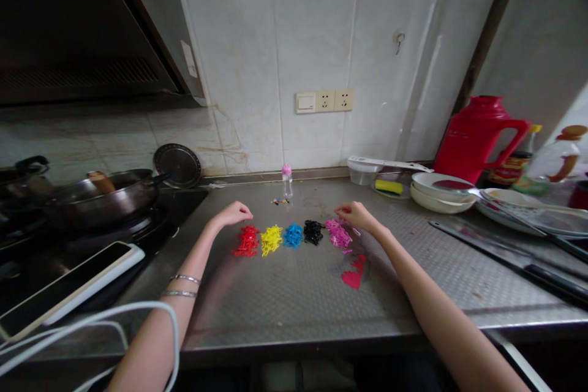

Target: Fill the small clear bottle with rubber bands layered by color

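Piles of small coloured plastic strands were laid in a row on the steel counter [294,300], centred on the blue pile [293,235]. Left of it, the left hand [234,214] was loosely curled beside the red pile [247,241]. Right of it, the right hand [356,215] was half-closed above the pink pile [338,233]; any grip could not be told.

A diamond-plate steel counter [294,300] carries 5 small colored heaps [293,236].
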A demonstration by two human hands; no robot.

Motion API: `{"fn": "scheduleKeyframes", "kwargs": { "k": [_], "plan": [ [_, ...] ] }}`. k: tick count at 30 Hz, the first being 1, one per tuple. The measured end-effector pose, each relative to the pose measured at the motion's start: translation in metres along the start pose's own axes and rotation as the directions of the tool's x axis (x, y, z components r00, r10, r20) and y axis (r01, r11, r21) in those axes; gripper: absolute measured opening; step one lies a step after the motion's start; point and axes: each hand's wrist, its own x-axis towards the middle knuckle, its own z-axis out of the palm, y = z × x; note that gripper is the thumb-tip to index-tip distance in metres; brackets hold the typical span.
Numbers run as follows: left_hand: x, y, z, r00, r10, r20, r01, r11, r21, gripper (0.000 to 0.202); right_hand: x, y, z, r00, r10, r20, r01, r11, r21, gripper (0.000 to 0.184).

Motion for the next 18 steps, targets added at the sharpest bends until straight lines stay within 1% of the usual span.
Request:
{"fn": "scheduleKeyframes", "kwargs": {
  "k": [3,5,8,11,14,18],
  "plan": [
    [0.006,-0.004,0.010,0.995,-0.047,-0.090,0.042,0.998,-0.049,0.026,0.003,-0.001,0.005,0.999,-0.008,-0.032,0.006,0.998,-0.060,0.030],
    [0.010,-0.007,0.017,0.990,-0.058,-0.128,0.049,0.996,-0.068,0.026,0.007,-0.006,0.009,0.999,0.003,-0.043,-0.008,0.993,-0.115,0.030],
    [0.014,-0.011,0.022,0.985,-0.039,-0.167,0.025,0.996,-0.083,0.026,0.017,-0.022,0.015,0.999,0.023,-0.025,-0.028,0.976,-0.214,0.030],
    [0.016,-0.013,0.024,0.983,-0.019,-0.184,0.001,0.995,-0.097,0.026,0.031,-0.041,0.021,0.999,0.024,0.033,-0.012,0.950,-0.313,0.031],
    [0.016,-0.012,0.027,0.982,-0.023,-0.186,0.002,0.993,-0.116,0.027,0.048,-0.058,0.032,0.996,-0.026,0.091,0.058,0.926,-0.374,0.029],
    [0.016,-0.010,0.030,0.982,-0.041,-0.183,0.016,0.990,-0.137,0.026,0.069,-0.071,0.053,0.975,-0.129,0.183,0.191,0.904,-0.382,0.032]
  ]
}}
